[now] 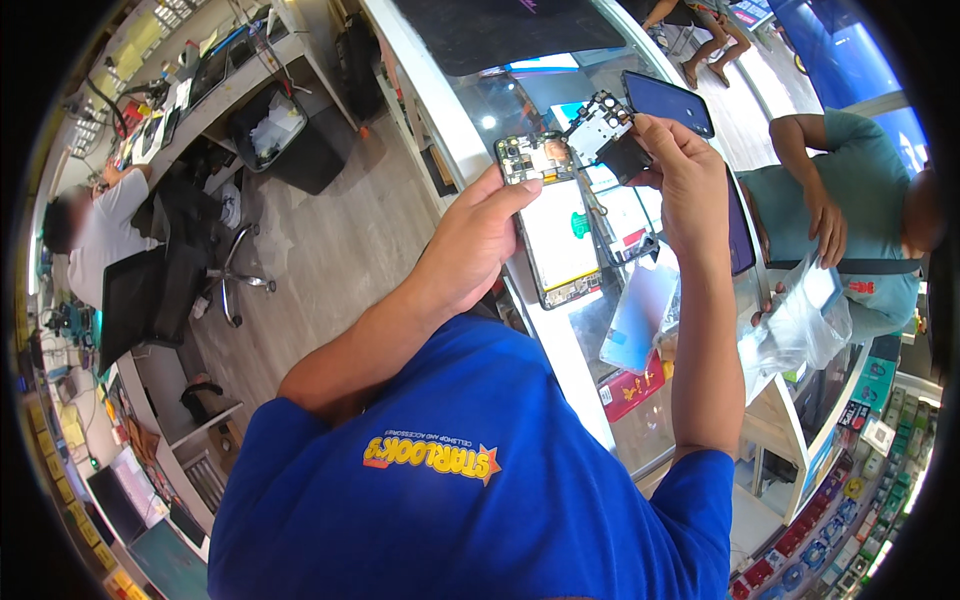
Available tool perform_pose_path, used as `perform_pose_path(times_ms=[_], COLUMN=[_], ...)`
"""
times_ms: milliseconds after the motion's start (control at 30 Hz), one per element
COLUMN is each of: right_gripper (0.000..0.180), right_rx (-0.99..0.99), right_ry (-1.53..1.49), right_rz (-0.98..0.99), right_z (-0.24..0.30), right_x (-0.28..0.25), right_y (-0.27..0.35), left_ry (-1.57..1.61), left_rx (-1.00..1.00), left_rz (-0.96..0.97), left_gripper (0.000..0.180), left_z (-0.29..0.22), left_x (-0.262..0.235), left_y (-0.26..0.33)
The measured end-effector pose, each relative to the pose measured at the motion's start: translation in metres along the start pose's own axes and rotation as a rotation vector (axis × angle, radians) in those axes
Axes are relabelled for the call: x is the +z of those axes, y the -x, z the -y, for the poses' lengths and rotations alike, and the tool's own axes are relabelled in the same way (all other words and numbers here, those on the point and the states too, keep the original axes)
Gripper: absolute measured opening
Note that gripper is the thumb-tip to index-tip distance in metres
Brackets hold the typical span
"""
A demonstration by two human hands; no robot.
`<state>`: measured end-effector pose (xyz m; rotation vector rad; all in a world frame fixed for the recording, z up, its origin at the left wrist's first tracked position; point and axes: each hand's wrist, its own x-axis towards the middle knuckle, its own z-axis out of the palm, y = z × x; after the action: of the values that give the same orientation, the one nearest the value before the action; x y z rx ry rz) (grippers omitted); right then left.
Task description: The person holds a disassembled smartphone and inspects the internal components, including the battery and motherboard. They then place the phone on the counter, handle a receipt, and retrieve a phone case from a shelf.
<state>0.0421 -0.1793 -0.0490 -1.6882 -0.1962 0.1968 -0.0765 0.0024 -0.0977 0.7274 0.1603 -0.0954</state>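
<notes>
Two hands up: left hand (470,245) grip clamped on opened phone (555,225), steadying it; right hand (685,180) grip pinching lifted inner cover plate (603,122), above glass table (560,350).

We list the opened phone (556,230): glossy white panel, bare circuitry. Metal-looking perforated plate (603,120), matt. We note the bench (470,120): glossy glass top.

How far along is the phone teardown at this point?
Done: the back is off the opened phone, its battery and circuit boards showing. In hand: the left hand holds the phone up while the right hand holds a detached inner cover plate beside its top end. Left: the battery and boards sit in place; a dark blue back cover lies on the glass counter.
</notes>
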Motion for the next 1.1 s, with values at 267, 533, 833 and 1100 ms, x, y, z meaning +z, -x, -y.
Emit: perform_pose_path(times_ms=[267,533,833,1100], right_gripper=[0.03,0.022,0.042,0.086], right_rx=[0.002,-0.625,-0.645,-0.408], right_ry=[0.005,1.083,1.035,0.967], right_rz=[-0.177,-0.185,-0.161,0.011], right_z=[-0.011,-0.045,-0.059,-0.052], right_x=[-0.075,-0.123,-0.108,-0.031], right_y=[0.007,0.1,0.146,0.088], left_ry=[0.022,-0.062,-0.031,-0.04], left_rx=[-0.016,-0.014,-0.075,-0.071], left_rz=[0.034,0.098,0.172,0.165], left_gripper=[0.043,0.049,0.053,0.058], left_z=[-0.005,-0.011,-0.017,-0.016], left_x=[-0.006,-0.015,-0.002,-0.014], left_y=[-0.004,-0.011,-0.025,-0.021])
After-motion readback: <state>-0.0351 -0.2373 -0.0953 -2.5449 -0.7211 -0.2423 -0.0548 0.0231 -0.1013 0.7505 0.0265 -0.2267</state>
